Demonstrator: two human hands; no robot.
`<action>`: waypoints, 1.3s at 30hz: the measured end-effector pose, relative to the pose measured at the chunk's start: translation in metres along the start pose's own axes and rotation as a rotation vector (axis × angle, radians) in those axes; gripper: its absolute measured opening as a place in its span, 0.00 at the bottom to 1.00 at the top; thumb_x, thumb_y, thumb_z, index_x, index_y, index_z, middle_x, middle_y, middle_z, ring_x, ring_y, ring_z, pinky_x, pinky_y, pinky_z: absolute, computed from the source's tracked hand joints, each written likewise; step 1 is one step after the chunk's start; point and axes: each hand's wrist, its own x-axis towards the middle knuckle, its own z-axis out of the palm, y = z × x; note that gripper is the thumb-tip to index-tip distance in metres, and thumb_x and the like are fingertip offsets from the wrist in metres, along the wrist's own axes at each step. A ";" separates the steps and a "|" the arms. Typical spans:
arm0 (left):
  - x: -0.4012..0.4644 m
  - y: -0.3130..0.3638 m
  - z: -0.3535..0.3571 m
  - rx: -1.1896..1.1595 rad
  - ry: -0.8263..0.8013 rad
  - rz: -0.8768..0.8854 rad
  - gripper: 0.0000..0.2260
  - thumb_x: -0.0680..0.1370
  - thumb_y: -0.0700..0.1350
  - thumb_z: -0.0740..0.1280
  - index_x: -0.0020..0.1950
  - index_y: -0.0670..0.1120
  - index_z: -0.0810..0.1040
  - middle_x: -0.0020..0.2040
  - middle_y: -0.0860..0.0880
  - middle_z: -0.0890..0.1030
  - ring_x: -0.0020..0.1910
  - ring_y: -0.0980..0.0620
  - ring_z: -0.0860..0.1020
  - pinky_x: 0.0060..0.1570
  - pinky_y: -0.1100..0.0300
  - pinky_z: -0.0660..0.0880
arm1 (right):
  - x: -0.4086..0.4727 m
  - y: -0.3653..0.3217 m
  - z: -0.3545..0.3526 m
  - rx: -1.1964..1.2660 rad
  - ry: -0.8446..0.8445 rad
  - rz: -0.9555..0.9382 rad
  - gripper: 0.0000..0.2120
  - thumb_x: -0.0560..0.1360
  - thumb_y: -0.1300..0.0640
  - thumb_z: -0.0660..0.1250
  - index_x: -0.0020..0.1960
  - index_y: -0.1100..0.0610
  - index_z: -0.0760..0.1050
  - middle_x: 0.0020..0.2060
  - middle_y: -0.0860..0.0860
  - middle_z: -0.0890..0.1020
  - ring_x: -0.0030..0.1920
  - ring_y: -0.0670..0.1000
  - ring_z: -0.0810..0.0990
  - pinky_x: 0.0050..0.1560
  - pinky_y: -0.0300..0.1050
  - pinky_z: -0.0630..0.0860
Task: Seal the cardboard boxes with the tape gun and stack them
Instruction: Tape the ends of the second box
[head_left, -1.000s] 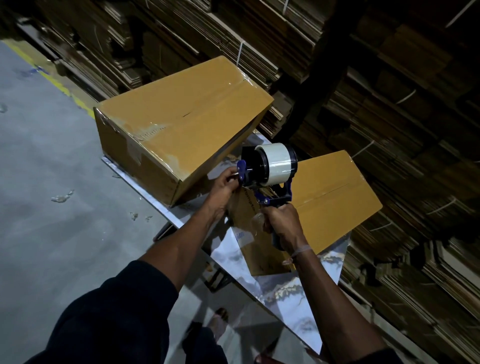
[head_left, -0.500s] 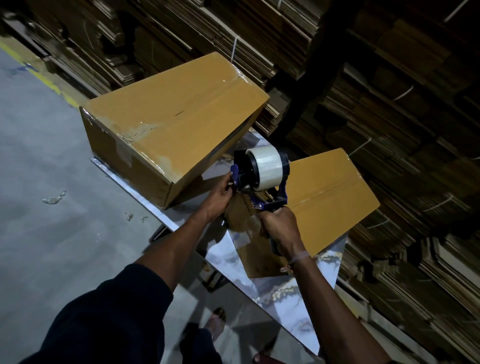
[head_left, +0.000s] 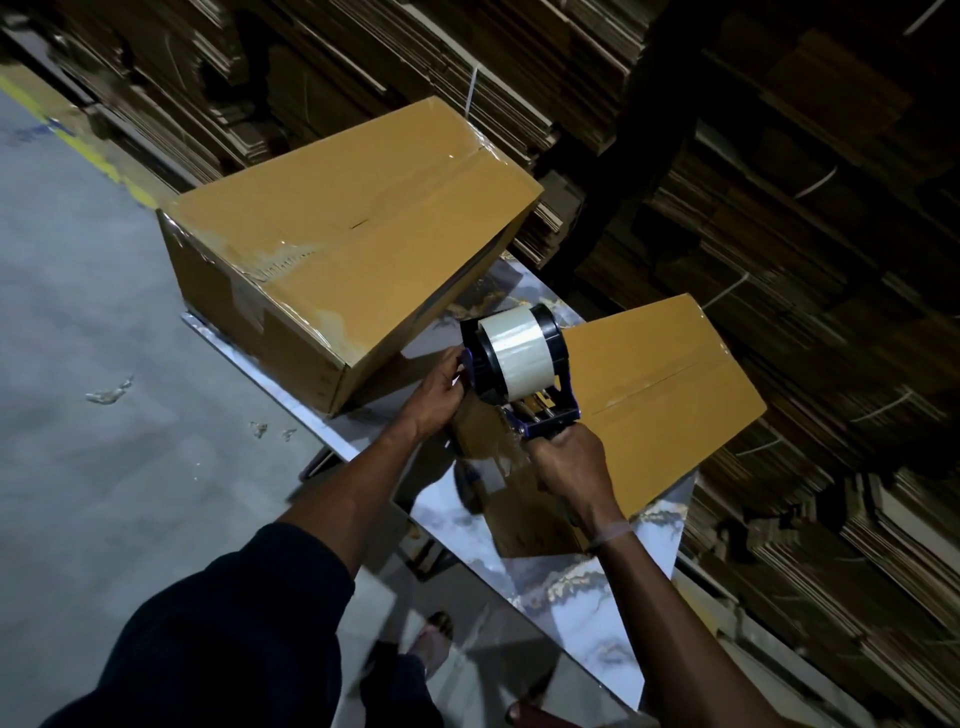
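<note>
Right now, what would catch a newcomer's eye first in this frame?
The tape gun with its clear roll, held mid-frame by the right hand while the left hand touches its side. Behind it on the marbled table, a large taped box sits at left, a smaller box at right.

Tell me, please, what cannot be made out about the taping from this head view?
- Tape gun blade and the smaller box's near end: hidden behind the right hand and left hand.
- Seam under the gun: covered, so how far the tape reaches is unclear.
- Bigger box far side: faces away.
- Table legs: hidden beneath its top.
</note>
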 end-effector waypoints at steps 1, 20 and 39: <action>0.000 0.001 -0.001 0.007 0.000 0.016 0.22 0.84 0.34 0.60 0.77 0.51 0.69 0.75 0.46 0.72 0.74 0.51 0.71 0.75 0.43 0.68 | -0.004 0.003 -0.002 -0.005 -0.002 0.014 0.15 0.70 0.58 0.69 0.28 0.56 0.68 0.23 0.52 0.66 0.27 0.51 0.63 0.32 0.45 0.63; -0.008 0.033 -0.014 -0.148 -0.074 0.093 0.15 0.87 0.39 0.58 0.67 0.48 0.81 0.69 0.52 0.80 0.71 0.54 0.74 0.71 0.57 0.70 | -0.062 0.041 -0.024 0.058 0.037 0.032 0.15 0.60 0.58 0.62 0.26 0.50 0.54 0.23 0.47 0.57 0.30 0.50 0.53 0.36 0.50 0.52; -0.022 0.025 0.009 0.029 0.058 0.236 0.07 0.81 0.53 0.64 0.56 0.57 0.80 0.67 0.43 0.73 0.71 0.51 0.71 0.69 0.67 0.66 | -0.066 0.035 -0.026 0.044 0.021 0.031 0.15 0.61 0.58 0.62 0.26 0.51 0.54 0.23 0.47 0.57 0.29 0.50 0.53 0.36 0.49 0.53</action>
